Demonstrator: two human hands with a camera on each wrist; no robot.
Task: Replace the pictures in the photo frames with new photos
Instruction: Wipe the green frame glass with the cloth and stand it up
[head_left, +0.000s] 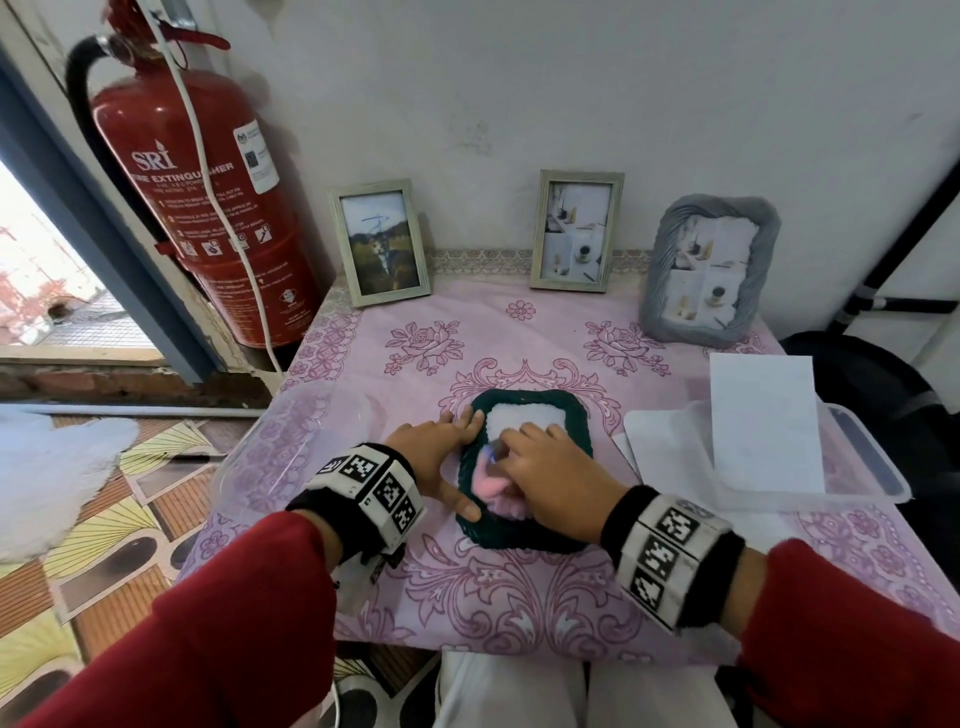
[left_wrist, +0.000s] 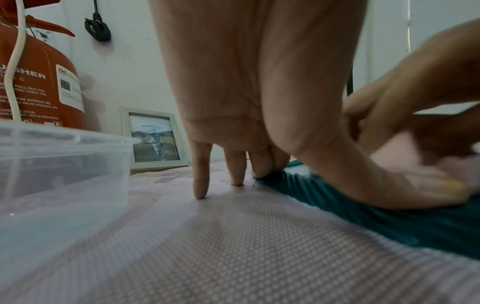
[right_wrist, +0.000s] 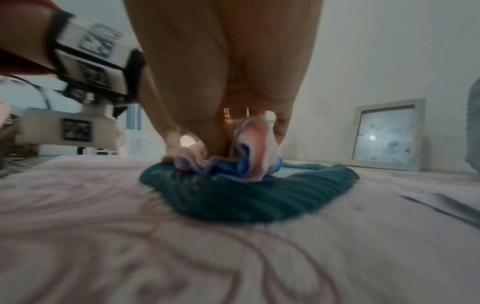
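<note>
Left hand (head_left: 435, 457) lies flat, fingers straight, pinning the left rim of the dark green frame (head_left: 524, 530), which rests mid-table, long axis near-to-far. Right hand (head_left: 550, 475), directly above it, pinches a pink-and-blue cloth (right_wrist: 244, 156) on the frame's pane. We can't read the picture underneath.

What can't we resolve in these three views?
- Lower opening of the green frame: head view, covered by the right hand.
- Pink cloth: right wrist view, motion-blurred.
- White paper: face blank, print unreadable.
- Left hand palm: hidden.
</note>
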